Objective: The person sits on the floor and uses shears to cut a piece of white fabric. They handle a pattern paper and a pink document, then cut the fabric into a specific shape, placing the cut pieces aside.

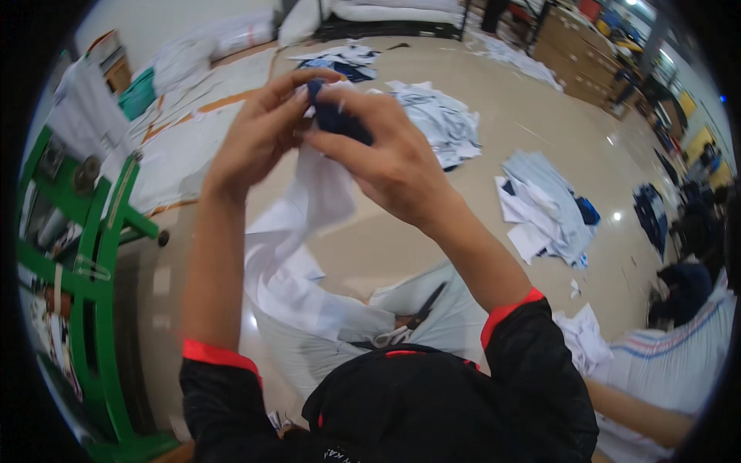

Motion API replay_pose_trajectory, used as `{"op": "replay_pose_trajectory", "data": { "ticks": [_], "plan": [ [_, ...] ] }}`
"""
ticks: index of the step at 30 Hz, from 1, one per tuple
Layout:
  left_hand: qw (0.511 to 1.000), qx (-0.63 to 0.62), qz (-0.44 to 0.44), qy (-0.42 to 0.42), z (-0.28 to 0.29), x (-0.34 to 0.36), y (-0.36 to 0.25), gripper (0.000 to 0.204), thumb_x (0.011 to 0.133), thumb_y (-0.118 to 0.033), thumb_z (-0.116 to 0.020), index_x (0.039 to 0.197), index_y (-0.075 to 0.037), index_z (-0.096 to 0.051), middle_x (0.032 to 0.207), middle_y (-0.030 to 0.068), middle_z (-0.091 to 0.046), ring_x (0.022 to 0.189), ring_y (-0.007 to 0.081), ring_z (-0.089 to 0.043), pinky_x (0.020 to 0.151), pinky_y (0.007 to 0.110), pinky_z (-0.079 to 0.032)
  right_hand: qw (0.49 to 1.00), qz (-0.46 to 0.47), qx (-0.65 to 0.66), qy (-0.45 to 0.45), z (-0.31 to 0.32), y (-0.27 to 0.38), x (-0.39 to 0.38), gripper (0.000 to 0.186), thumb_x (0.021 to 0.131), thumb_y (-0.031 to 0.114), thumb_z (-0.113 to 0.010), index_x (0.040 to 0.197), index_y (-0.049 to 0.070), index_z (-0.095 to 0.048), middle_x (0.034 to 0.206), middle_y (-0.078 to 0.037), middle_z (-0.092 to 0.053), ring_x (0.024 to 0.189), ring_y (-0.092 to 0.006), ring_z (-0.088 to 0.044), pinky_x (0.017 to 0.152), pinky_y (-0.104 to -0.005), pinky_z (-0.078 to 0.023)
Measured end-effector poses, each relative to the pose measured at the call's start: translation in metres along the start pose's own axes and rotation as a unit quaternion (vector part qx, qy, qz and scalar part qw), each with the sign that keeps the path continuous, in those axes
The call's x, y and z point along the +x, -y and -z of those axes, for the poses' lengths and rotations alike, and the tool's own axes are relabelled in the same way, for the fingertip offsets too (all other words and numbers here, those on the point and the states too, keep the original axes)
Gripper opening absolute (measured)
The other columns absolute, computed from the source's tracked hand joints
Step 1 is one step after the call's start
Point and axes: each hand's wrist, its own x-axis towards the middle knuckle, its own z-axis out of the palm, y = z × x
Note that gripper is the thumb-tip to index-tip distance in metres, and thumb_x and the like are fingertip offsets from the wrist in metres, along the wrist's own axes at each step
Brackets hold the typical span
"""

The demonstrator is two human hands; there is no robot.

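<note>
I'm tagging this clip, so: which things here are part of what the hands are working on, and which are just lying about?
In hand:
- left hand
- right hand
- dark blue fabric piece
- white cloth

Lying about:
- scissors on lap
- fabric piles on floor
- green metal frame

1. brown cardboard boxes [575, 50]: stacked in a long row far to the upper right of the green metal frame [100, 255], across the floor from it.
2. white plastic-wrapped bundle [239, 32]: long and soft, beyond the green metal frame, up and to its right.
3. teal bag [139, 94]: a soft lump just beyond the frame's top end, beside white sheets.
4. small brown box [108, 58]: orange-edged, above the frame near the pale wall.
5. bulky white sacks [386, 9]: farther right than the bundle, lying on a dark rack.
6. yellow panel [698, 143]: far right of the frame, upright; too blurred to tell whether it is a sign.
</note>
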Motion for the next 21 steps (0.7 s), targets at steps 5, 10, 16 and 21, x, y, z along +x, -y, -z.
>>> {"op": "replay_pose_trajectory", "data": {
  "ticks": [5,10,16,21],
  "plan": [
    [0.981,-0.051,-0.057,-0.179,-0.092,-0.033,0.09,0.072,0.104,-0.017,-0.064,0.163,-0.011,-0.025,0.136,0.0179,-0.058,0.115,0.0278,-0.067,0.098,0.04,-0.058,0.985,-0.106,-0.001,0.136,0.023,-0.019,0.002,0.013,0.086,0.008,-0.067,0.098,0.008,-0.063,0.097,-0.011,-0.067,0.09,-0.0347,-0.069,0.072,-0.0463,-0.058],
    [0.789,0.51,-0.103,-0.326,-0.101,-0.08,0.162,0.063,0.076,0.01,-0.071,0.133,-0.003,-0.048,0.126,0.0229,-0.052,0.11,0.0392,-0.062,0.091,0.046,-0.054,0.984,-0.143,-0.064,0.081,0.058,-0.044,0.018,0.012,0.092,0.015,-0.077,0.096,0.004,-0.073,0.085,-0.015,-0.073,0.078,-0.0349,-0.071,0.069,-0.0418,-0.055],
    [0.821,0.435,0.025,-0.368,-0.046,-0.112,0.182,0.034,0.084,0.015,-0.061,0.116,0.004,-0.064,0.098,0.0181,-0.068,0.09,0.032,-0.068,0.088,0.04,-0.055,0.966,-0.228,-0.048,0.114,0.105,-0.057,0.037,0.026,0.102,0.028,-0.068,0.099,0.003,-0.073,0.083,-0.017,-0.07,0.077,-0.0357,-0.065,0.072,-0.0386,-0.052],
    [0.865,0.242,0.026,-0.439,-0.01,-0.115,0.18,0.021,0.094,0.007,-0.062,0.113,0.005,-0.07,0.095,0.0103,-0.074,0.088,0.0145,-0.068,0.082,0.029,-0.054,0.927,-0.345,0.086,0.123,0.109,-0.075,0.024,0.019,0.106,0.021,-0.065,0.107,0.003,-0.071,0.089,-0.004,-0.067,0.081,-0.0127,-0.059,0.077,-0.0264,-0.048]
  ]
}}
